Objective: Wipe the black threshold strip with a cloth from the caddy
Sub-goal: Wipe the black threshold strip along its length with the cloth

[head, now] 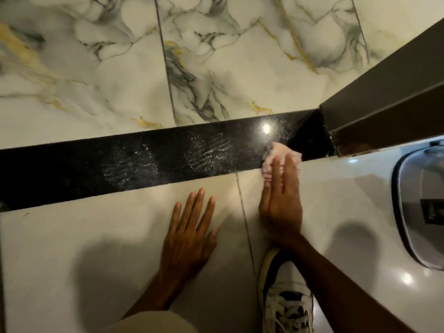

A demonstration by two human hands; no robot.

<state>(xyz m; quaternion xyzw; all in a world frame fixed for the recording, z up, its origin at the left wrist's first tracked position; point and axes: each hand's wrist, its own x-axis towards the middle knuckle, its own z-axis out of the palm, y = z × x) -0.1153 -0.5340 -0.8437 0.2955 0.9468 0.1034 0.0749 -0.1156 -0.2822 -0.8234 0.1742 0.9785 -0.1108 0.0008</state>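
Observation:
The black threshold strip [120, 164] runs across the floor from lower left to upper right, glossy, with wet streaks and shoe-print marks on it. My right hand [281, 200] presses a pale pink cloth [276, 155] onto the strip's right end, fingers flat over the cloth, close to the door frame corner. Just below the strip, my left hand [189, 231] rests flat on the pale tile with its fingers spread and nothing in it. The caddy is not in view.
A dark brown door frame [384, 92] comes down at the right to the strip's end. A grey-rimmed white object [408, 212] lies at the right edge. My white laced shoe [286, 301] stands under my right forearm. Marble-patterned tiles [120, 68] lie beyond the strip.

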